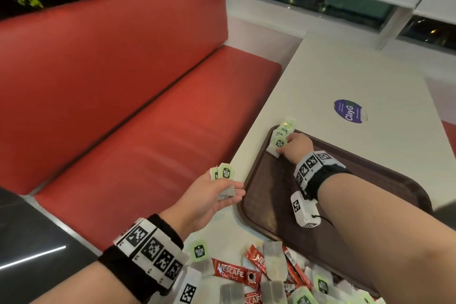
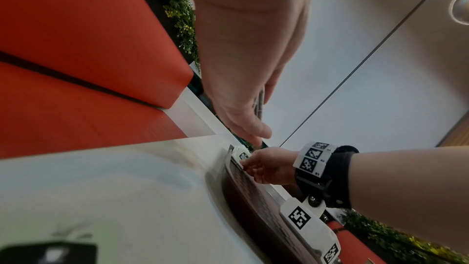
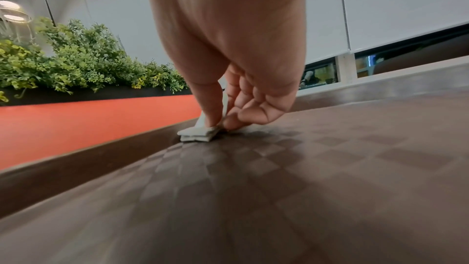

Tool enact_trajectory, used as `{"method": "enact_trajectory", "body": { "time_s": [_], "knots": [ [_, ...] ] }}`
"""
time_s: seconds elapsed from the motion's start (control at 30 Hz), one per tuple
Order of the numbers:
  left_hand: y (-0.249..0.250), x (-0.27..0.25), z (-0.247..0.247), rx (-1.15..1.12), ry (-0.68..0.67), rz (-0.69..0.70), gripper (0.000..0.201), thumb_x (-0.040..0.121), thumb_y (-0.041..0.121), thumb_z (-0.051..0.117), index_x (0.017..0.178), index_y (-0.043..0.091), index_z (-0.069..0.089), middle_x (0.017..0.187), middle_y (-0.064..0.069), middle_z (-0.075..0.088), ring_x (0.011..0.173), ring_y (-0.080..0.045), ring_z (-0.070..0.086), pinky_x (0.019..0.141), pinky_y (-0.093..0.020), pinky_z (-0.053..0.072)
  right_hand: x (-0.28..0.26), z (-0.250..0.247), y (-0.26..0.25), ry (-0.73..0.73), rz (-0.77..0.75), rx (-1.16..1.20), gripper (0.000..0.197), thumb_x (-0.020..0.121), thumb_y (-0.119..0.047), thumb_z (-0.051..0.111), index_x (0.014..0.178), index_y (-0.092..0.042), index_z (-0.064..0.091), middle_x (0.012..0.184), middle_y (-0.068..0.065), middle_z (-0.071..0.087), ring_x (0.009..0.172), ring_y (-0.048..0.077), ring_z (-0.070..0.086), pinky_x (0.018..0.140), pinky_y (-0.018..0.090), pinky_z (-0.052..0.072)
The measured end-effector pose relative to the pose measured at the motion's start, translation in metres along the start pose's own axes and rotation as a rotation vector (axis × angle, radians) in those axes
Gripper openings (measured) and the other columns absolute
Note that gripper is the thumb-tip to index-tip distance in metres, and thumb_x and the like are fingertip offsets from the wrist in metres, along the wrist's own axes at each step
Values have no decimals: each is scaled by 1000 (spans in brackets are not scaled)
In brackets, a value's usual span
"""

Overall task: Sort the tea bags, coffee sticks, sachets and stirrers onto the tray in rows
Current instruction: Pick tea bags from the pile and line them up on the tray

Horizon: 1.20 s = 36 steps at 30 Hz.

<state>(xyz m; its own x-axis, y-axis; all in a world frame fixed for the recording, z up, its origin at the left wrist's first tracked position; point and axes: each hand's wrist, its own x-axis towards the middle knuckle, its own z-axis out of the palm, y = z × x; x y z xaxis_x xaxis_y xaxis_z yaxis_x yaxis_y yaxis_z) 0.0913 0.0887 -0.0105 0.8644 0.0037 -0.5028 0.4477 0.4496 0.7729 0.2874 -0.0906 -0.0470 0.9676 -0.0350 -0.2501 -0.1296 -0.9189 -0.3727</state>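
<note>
Green-tagged tea bags (image 1: 281, 139) were lined up in an overlapping row at the far left corner of the brown tray (image 1: 370, 170), and your right hand (image 1: 294, 147) had thumb and fingertips pinched on the nearest one, pressing it down against the tray floor, probably so it sat tight against the rest instead of sliding. Your left hand (image 1: 212, 196) hovered just off the tray's left edge, palm up and only loosely cupped, with a few spare tea bags (image 1: 225, 181) lying across the fingers, so it looked like you were using it as a feeder for the other hand. Nearer you, the unsorted pile (image 1: 266, 276) of Nescafe sticks, tea bags and sachets sat on the white table (image 1: 345, 76), so I'd guess you were early on. Couldn't spot any stirrers.
</note>
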Motion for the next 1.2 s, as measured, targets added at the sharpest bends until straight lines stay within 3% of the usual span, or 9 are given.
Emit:
{"method": "enact_trajectory", "body": {
  "time_s": [0.2, 0.37, 0.6, 0.67, 0.73, 0.8, 0.9, 1.1, 1.2],
  "knots": [
    [-1, 0, 4, 7, -4, -8, 14, 96, 1, 46, 104, 12, 51, 110, -22, 64, 96, -27, 67, 78, -28, 58, 3, 3, 2, 56, -31, 20, 34, 84, -12, 67, 118, -8, 59, 115, 12, 62, 108, 28, 58, 85, 30, 45],
    [-3, 0, 7, 4, -8, -13, 14, 95, 0, 49, 102, 12, 52, 110, -23, 65, 97, -27, 67, 81, -30, 58, 1, 3, 4, 126, -54, 143, 33, 83, -5, 61, 115, -12, 53, 107, 15, 63, 88, 26, 56, 69, 27, 40],
    [-4, 0, 8, -18, -19, -18, 19, 97, 0, 43, 109, 11, 51, 108, -20, 66, 97, -26, 68, 79, -30, 58, -24, -16, 4, 166, -134, 234, 22, 87, -13, 59, 109, -10, 60, 105, 10, 65, 93, 23, 59, 73, 24, 39],
    [-3, 0, 10, -25, -36, -9, 22, 98, 1, 43, 117, 8, 50, 109, -19, 67, 98, -26, 68, 79, -30, 59, -47, -21, -1, 58, -239, 324, 11, 86, -23, 65, 95, -15, 64, 90, 3, 68, 85, 17, 63, 71, 21, 40],
    [-3, 0, 14, -22, -59, -1, 23, 98, 2, 44, 119, 9, 50, 110, -17, 67, 100, -25, 67, 80, -29, 58, -77, -25, -8, -188, -340, 398, 13, 85, -31, 68, 86, -18, 67, 77, -2, 68, 70, 9, 62, 66, 19, 44],
    [-3, -2, 19, -23, -80, 9, 23, 97, 2, 46, 119, 10, 52, 111, -17, 67, 98, -25, 68, 79, -29, 59, -102, -23, -10, -357, -400, 400, 17, 83, -34, 70, 89, -18, 71, 80, -4, 70, 71, 7, 62, 71, 20, 49],
    [-4, -4, 26, -14, -111, 24, 23, 95, 2, 50, 117, 10, 54, 109, -14, 67, 94, -25, 69, 74, -27, 59, -126, -17, -8, -368, -450, 447, 11, 82, -24, 73, 87, -14, 72, 80, -4, 70, 74, 7, 62, 76, 22, 49],
    [-2, -7, 34, 19, -97, 30, 23, 93, 4, 54, 115, 10, 52, 107, -14, 67, 91, -25, 69, 70, -26, 59, -141, -16, -3, -365, -393, 643, 13, 82, -7, 71, 73, -12, 64, 64, -5, 63, 57, 1, 57, 59, 12, 45],
    [0, -6, 33, -8, -34, -2, 26, 97, 6, 49, 122, 6, 45, 107, -21, 65, 94, -29, 68, 73, -29, 59, -129, -18, 2, -262, -316, 680, 15, 81, -8, 73, 69, -11, 63, 60, -7, 58, 50, -1, 50, 54, 12, 40]
  ]
}}
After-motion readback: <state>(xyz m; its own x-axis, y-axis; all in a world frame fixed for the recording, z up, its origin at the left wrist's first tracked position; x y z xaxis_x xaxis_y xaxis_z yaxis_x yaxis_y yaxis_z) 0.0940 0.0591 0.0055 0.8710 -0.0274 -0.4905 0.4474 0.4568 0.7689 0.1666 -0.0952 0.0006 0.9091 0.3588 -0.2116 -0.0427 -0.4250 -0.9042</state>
